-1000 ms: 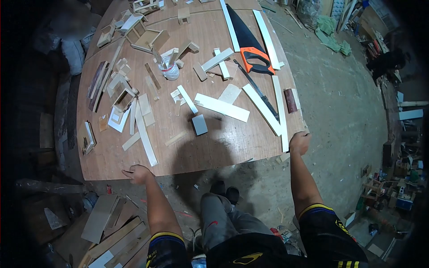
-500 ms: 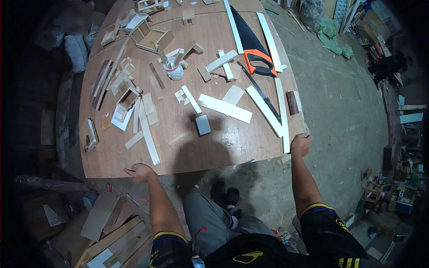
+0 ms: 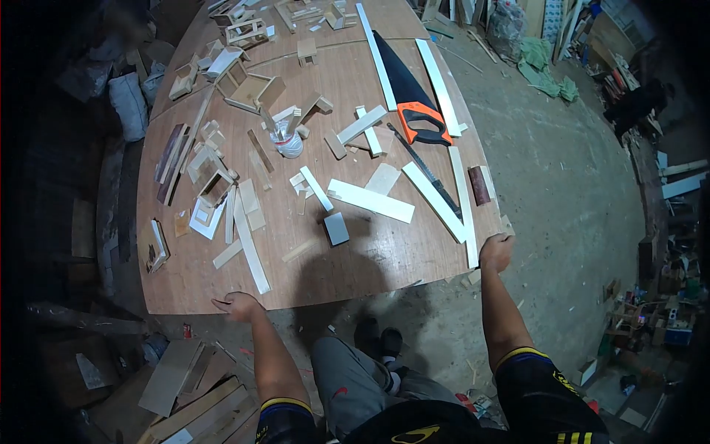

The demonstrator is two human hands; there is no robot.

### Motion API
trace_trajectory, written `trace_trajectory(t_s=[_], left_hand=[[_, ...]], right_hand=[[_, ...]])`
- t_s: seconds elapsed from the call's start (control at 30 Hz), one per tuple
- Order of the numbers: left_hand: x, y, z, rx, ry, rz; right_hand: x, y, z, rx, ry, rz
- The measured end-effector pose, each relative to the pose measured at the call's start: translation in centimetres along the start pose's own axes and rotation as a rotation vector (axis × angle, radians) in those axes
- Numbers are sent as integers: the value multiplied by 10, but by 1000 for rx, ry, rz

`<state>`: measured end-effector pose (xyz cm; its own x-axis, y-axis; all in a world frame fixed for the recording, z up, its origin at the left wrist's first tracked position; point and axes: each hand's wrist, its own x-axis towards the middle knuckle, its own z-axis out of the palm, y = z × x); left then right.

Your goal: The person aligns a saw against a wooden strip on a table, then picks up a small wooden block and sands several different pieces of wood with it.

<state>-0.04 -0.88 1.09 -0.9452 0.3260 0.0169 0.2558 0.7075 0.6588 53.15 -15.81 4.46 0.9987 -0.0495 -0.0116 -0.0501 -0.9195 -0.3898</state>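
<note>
My left hand point(image 3: 241, 305) rests on the near edge of the wooden table point(image 3: 347, 277), at its left, with fingers stretched out to the left. At the near right corner my right hand point(image 3: 497, 252) is closed around the table's edge, its fingertips partly hidden. Beside it ends a long white strip point(image 3: 464, 207). A dark red-brown cylinder point(image 3: 479, 186) lies just beyond that hand. Closest to my left hand is a long pale wood strip point(image 3: 252, 248). A grey block point(image 3: 336, 229) sits nearer the middle.
A handsaw with an orange and black handle point(image 3: 424, 123) and a thin dark saw blade point(image 3: 433, 177) lie at the right. Small wooden box frames point(image 3: 248, 85) and a plastic-wrapped cup of sticks point(image 3: 287, 140) stand farther back. Boards point(image 3: 171, 377) are stacked on the floor at lower left.
The table and both hands sit slightly lower in the view, and more of the table's far end shows. Both hands stay at the same places on the edge.
</note>
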Motion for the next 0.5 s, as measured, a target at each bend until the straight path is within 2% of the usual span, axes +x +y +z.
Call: trace_trajectory(t_s=[0.1,0.5], left_hand=[[10,-11,8,81,19,18],[0,2,-2,58,-19,-34]], right_hand=[[-1,1,0,-17,13,-32],[5,5,8,-46,11,-23]])
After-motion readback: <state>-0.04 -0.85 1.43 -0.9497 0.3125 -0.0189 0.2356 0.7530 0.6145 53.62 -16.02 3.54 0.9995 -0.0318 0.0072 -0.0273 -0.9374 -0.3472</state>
